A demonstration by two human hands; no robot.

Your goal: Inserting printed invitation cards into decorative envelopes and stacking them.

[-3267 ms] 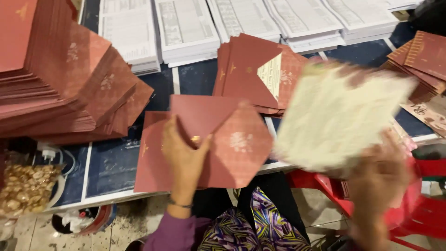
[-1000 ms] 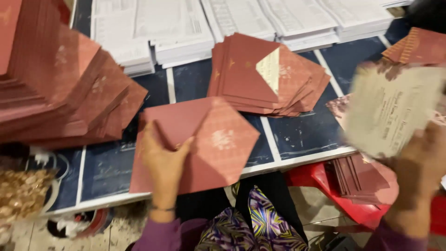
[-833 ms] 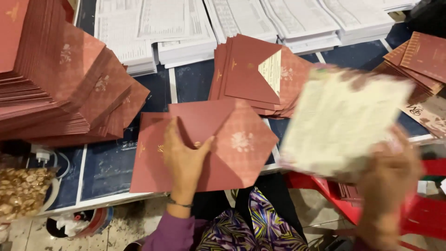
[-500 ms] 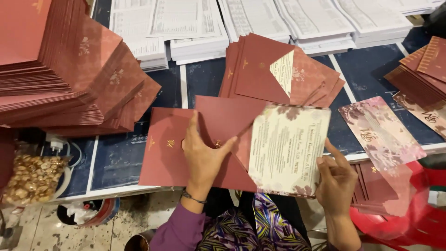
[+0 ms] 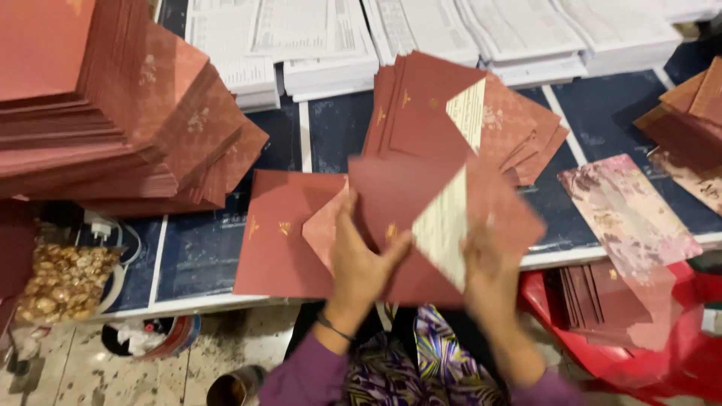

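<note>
Both hands hold a dark red envelope [image 5: 421, 203] lifted over the table's near edge. Its flap stands open and a cream printed card [image 5: 442, 234] sits partly inside it. My left hand [image 5: 359, 259] grips the envelope's left side from below, thumb on top. My right hand [image 5: 487, 259] holds its right side beside the card; it is blurred. Under them another dark red envelope [image 5: 278, 240] lies flat on the blue table [image 5: 203, 252].
A tall stack of red envelopes [image 5: 113, 113] fills the left. A fanned pile of filled envelopes [image 5: 481, 113] lies beyond my hands. White paper stacks [image 5: 421, 34] line the back. A floral card [image 5: 628, 207] lies at right, above a red chair [image 5: 662, 346]. A snack bowl [image 5: 64, 278] sits lower left.
My right hand brought the cream card in from the right and slid it into the envelope. The envelope is now lifted and held by both hands.
</note>
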